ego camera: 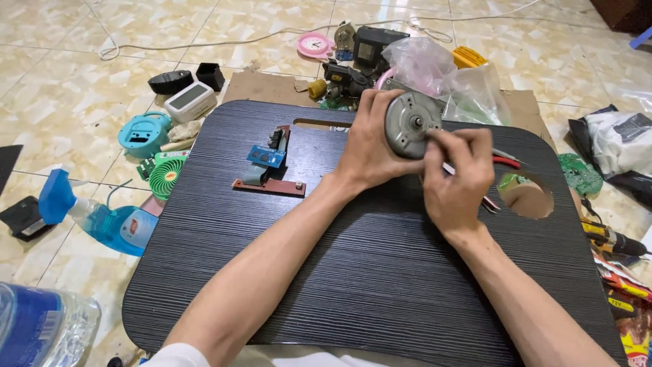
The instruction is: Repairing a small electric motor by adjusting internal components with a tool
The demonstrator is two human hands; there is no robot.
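Note:
My left hand [367, 146] grips a round grey metal motor [409, 124] from its left side and holds it upright above the black lap table [353, 272]. My right hand [458, 173] is closed on a red-handled tool [506, 162], with its fingertips pressed near the motor's centre hub. The tool's tip is hidden behind my fingers. A small blue circuit board [266, 155] lies on a brown circuit board [270, 183] to the left of my hands on the table.
A clear plastic bag [448, 75] and dark electronic parts [353, 68] lie behind the table. On the floor to the left are a blue spray bottle [102, 221], a green mini fan [165, 177], a teal clock [142, 132]. A round hole [526, 196] opens in the table's right side.

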